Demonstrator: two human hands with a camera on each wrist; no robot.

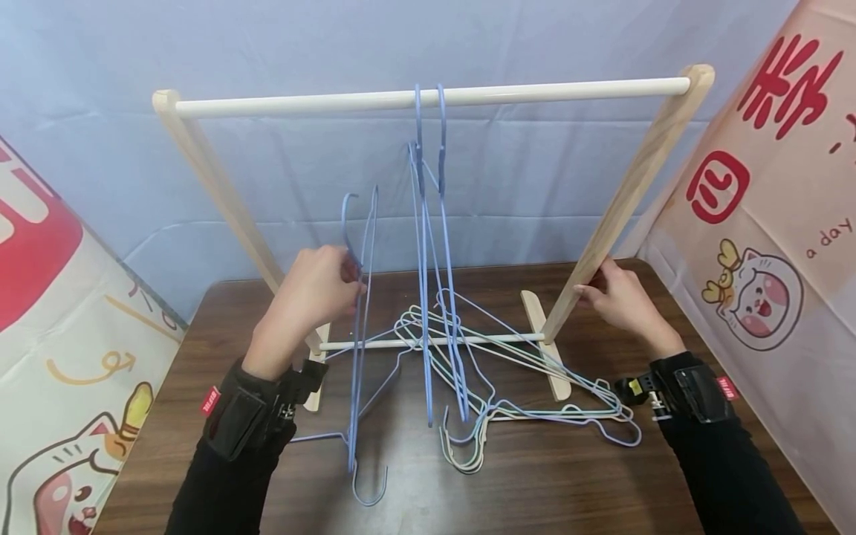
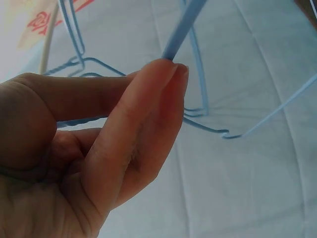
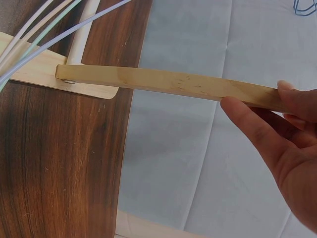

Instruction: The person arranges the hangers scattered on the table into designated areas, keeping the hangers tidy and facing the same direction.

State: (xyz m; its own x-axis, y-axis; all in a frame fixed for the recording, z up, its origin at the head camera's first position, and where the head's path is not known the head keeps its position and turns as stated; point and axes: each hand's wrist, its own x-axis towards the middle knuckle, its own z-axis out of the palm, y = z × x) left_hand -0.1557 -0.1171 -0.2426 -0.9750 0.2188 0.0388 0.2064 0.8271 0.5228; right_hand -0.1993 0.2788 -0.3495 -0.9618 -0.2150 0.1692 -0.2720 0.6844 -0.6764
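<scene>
My left hand (image 1: 314, 286) pinches a blue wire hanger (image 1: 344, 223) beside its hook, left of the rack's middle and below the top rail (image 1: 287, 105). In the left wrist view, the thumb and fingertips close around the blue hanger's wire (image 2: 184, 29). My right hand (image 1: 625, 305) grips the lower part of the rack's right wooden post (image 1: 628, 186). The right wrist view shows the thumb on one side of that post (image 3: 173, 84) and fingers on the other. Two blue hangers (image 1: 442, 141) hang from the rail near its middle.
Several blue, green and cream hangers (image 1: 568, 413) lie piled across the rack's lower bar (image 1: 384, 344) and the brown table (image 1: 535, 475). Another blue hanger's hook (image 1: 370, 504) lies at the front left. A pale blue cloth (image 1: 301, 44) stands behind, printed cloths at both sides.
</scene>
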